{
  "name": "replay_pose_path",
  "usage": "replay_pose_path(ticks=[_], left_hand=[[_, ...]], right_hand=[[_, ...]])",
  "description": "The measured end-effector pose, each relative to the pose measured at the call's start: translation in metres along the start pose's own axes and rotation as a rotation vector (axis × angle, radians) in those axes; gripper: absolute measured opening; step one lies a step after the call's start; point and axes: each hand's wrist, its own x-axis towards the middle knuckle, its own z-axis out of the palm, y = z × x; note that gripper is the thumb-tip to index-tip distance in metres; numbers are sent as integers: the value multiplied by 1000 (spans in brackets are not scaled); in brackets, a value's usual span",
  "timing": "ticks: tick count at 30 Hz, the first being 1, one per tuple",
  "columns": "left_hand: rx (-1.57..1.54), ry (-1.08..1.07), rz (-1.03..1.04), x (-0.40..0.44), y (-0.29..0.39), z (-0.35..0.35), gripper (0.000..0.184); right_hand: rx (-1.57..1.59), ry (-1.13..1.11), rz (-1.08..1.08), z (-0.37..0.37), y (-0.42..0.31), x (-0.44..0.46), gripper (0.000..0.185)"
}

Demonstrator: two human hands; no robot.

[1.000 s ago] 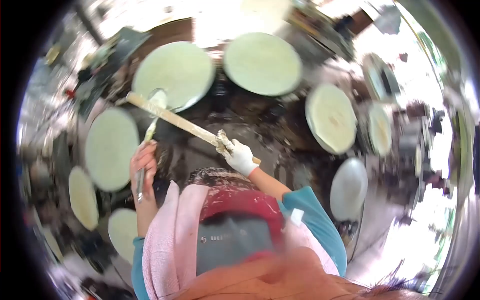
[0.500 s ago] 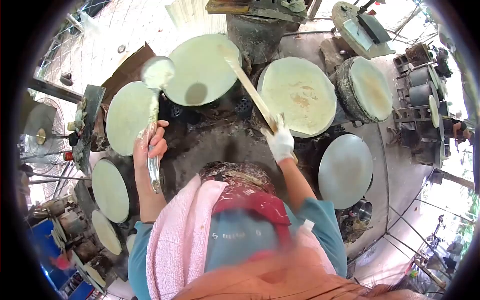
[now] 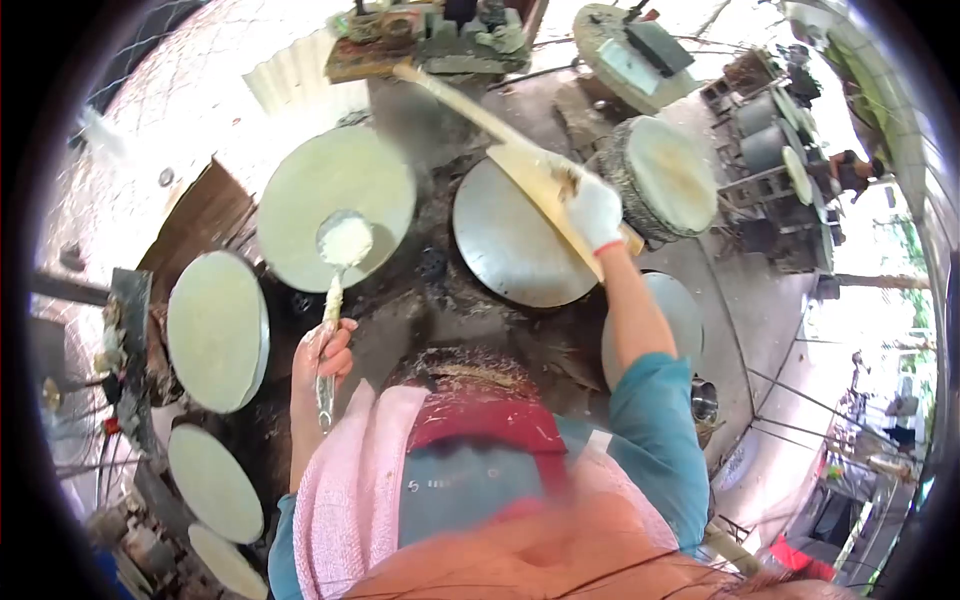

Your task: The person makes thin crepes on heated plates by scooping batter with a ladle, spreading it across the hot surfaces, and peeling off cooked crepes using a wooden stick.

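Note:
My left hand (image 3: 322, 355) is closed around the handle of a ladle (image 3: 346, 240) whose bowl holds pale batter, over a round griddle coated in pale green batter (image 3: 300, 190). Gloved in white, my right hand (image 3: 592, 208) is closed on a long wooden stick (image 3: 470, 112). Beneath that hand a pale folded sheet (image 3: 540, 205) hangs along the stick, across the right part of a bare metal griddle (image 3: 510, 245). The fingertips inside the glove are partly hidden.
More coated griddles (image 3: 218, 330) stand at the left. A drum-shaped stove with a browned sheet (image 3: 668, 175) is at the right, beside another grey griddle (image 3: 665, 320). A round board (image 3: 610, 70) and a cluttered stand (image 3: 430, 50) are at the back. Another person (image 3: 855, 172) shows at far right.
The browned sheet has come off the griddle front right and now hangs folded at the stick, leaving bare metal. My right hand has risen. The view has turned, and the ladle sits lower.

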Motion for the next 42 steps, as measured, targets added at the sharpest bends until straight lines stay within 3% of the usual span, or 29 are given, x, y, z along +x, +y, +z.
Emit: replay_pose_path(ticks=[4,8,10,12,16,18,20,22,24,26,29,30,31,33,34,37,38,40,42], left_hand=[[32,45,34,11,-4,8,30],[106,166,112,14,-26,40,30],[96,199,147,15,-46,52,31],[45,191,208,13,-71,59,30],[-94,285,319,-1,-123,98,30],[-206,233,335,-15,-145,100,33],[-276,214,349,-27,-163,110,35],[-339,242,377,-39,-180,119,35],[-377,241,400,-57,-194,125,35],[-393,300,458,-76,-209,134,34],[-420,305,527,-111,-233,126,35],[-429,381,550,-122,-240,129,36],[-331,669,609,-135,-253,137,38],[-450,353,655,-174,-278,124,35],[-553,389,689,-194,-290,133,33],[-390,509,827,-270,-342,129,31],[-378,488,867,-299,-365,124,30],[-499,659,931,-365,-422,107,31],[-593,754,1064,-435,-482,90,31]], right_hand=[[-93,55,59,-101,57,85,40],[236,408,168,-174,176,125,41],[555,513,318,-188,248,125,35],[582,689,493,-181,297,110,27],[1049,759,768,-102,433,64,21],[1002,932,855,-65,444,35,28],[1108,952,1028,-12,491,14,37],[986,985,1001,23,507,-2,29],[1003,926,1065,38,508,-12,33],[951,880,998,30,484,-20,38],[541,633,997,16,474,-26,35],[390,601,1023,14,471,-30,36],[248,550,998,14,462,-29,37],[70,499,874,7,427,-50,40],[35,499,812,3,398,-64,41],[240,406,715,4,277,-140,45],[406,274,641,11,229,-174,46],[900,-39,431,29,130,-244,48],[764,-248,74,72,67,-323,48]])
